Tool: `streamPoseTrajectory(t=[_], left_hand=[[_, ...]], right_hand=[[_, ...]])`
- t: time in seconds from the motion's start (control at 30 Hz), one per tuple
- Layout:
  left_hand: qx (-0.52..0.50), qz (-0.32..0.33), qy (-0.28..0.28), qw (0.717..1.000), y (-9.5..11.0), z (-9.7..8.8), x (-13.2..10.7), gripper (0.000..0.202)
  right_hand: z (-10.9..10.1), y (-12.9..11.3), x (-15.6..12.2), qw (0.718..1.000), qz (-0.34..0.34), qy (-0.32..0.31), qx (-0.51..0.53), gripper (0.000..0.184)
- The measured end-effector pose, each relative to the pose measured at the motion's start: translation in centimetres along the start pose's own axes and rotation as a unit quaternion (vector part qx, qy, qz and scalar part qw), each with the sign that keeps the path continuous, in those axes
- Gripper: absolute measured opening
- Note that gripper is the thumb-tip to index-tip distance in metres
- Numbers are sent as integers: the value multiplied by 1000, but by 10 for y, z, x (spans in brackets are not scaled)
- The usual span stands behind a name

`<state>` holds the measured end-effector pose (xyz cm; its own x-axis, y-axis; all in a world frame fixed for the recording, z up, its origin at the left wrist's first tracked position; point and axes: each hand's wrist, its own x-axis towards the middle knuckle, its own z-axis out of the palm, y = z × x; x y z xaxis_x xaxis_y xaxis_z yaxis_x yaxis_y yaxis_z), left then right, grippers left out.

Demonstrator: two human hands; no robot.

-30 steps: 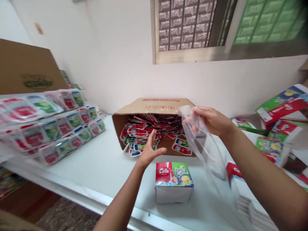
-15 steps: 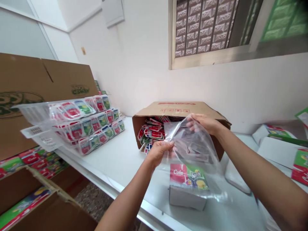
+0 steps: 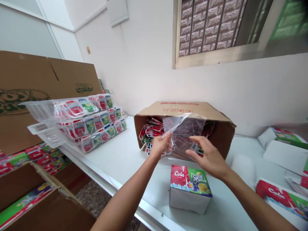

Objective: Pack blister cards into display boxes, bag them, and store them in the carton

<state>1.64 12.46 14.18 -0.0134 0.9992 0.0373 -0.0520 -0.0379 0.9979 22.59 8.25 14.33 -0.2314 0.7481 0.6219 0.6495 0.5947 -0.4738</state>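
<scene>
At the far right, a barred window [image 3: 204, 30] is sitting in the white wall [image 3: 144, 70], while farther left a pale wall box [image 3: 117, 12] is hanging above a small yellowish plate [image 3: 88, 50]. On the left, a big brown carton [image 3: 26, 72] with green lettering is standing behind bagged packs [image 3: 90, 125] that are lying stacked on the table, and an open carton [image 3: 66, 213] at the near left is holding a green-and-red printed box [image 3: 24, 207] above speckled floor [image 3: 93, 197]. On the right, a red-and-green Cola carton [image 3: 279, 195] is resting nearer than a white-sided box [image 3: 266, 137].
</scene>
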Motion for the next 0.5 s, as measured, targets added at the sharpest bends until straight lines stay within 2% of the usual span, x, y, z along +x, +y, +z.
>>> streamPoseTrajectory(t=[0.07, 0.13, 0.23, 0.4, 0.5], left_hand=[[8, 0, 6, 1000, 1, 5, 0, 59], [17, 3, 5, 1000, 2, 9, 1, 60], [36, 15, -8, 999, 5, 11, 4, 61], [100, 62, -22, 993, 2, 13, 10, 64], [155, 88, -10, 984, -4, 14, 14, 66]], right_hand=[[13, -4, -1, 998, -44, -21, -33, 54], [25, -3, 2, 996, -58, -17, -63, 47], [35, 1, 10, 998, -35, -17, -49, 26], [40, -1, 21, 997, 17, -74, 24, 23], [44, -2, 23, 997, 17, -58, 51, 20]])
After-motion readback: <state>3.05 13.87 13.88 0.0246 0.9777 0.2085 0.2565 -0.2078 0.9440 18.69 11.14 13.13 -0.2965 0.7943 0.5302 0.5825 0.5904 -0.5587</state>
